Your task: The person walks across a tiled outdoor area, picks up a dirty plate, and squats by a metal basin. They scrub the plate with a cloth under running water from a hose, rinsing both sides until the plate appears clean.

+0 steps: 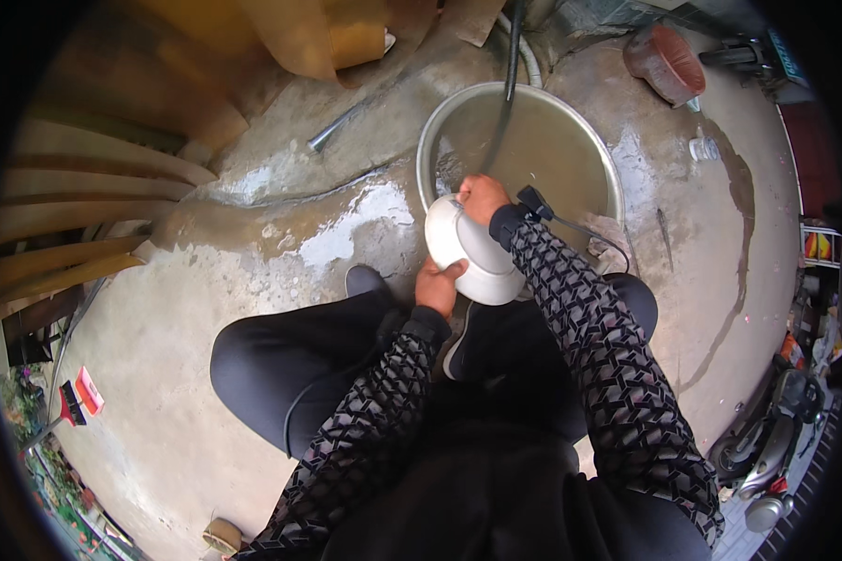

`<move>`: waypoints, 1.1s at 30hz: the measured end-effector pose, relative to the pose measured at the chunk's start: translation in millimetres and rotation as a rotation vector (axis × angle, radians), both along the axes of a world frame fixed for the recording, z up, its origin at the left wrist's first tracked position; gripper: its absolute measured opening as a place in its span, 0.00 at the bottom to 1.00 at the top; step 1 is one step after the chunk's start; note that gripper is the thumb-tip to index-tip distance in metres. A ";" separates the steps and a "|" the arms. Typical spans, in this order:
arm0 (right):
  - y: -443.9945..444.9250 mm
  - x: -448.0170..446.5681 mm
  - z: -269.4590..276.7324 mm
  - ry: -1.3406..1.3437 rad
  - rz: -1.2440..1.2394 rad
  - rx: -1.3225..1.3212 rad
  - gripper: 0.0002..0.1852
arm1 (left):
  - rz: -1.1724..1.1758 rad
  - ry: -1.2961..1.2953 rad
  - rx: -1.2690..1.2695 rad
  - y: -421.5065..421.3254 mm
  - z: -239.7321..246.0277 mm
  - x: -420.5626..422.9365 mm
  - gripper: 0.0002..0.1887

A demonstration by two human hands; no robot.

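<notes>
A white plate or shallow bowl [473, 259] is tilted, underside towards me, over the near left rim of a large round metal tub [614, 175]. My left hand [438, 286] grips its lower left edge with the thumb on top. At the upper edge is my right hand [483, 200], its fingers curled; whether it holds a cloth there is hidden. Cloudy brownish water [547, 147] fills much of the tub. A dark hose [513, 59] runs into this water from the far side. A pale wet cloth [609, 238] lies by the near right rim.
Wet concrete floor surrounds the tub. A metal tube [333, 131] lies to the left. A reddish-brown bucket [663, 63] and a small white container [704, 149] are at the upper right. A scooter [772, 435] stands at the lower right, a broom [71, 404] and red dustpan [89, 391] at far left.
</notes>
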State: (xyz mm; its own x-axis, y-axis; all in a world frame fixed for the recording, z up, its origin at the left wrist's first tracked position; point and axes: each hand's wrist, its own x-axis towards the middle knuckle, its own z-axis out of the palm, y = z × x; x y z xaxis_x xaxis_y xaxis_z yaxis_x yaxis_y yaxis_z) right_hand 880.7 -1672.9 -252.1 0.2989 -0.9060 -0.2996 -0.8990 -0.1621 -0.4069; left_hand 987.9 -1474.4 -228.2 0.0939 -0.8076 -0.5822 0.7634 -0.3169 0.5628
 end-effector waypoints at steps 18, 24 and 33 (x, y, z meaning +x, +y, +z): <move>33.0 -122.4 -49.8 0.338 -0.149 0.011 0.17 | -0.051 0.149 0.232 5.3 8.3 12.9 0.22; 14.8 -87.2 -46.9 -0.688 -0.868 0.094 0.11 | 0.056 0.289 0.217 7.6 -3.8 25.9 0.21; -1.2 -79.7 -11.7 -0.718 -0.788 0.331 0.11 | 0.142 0.128 0.096 -51.0 -25.4 77.6 0.12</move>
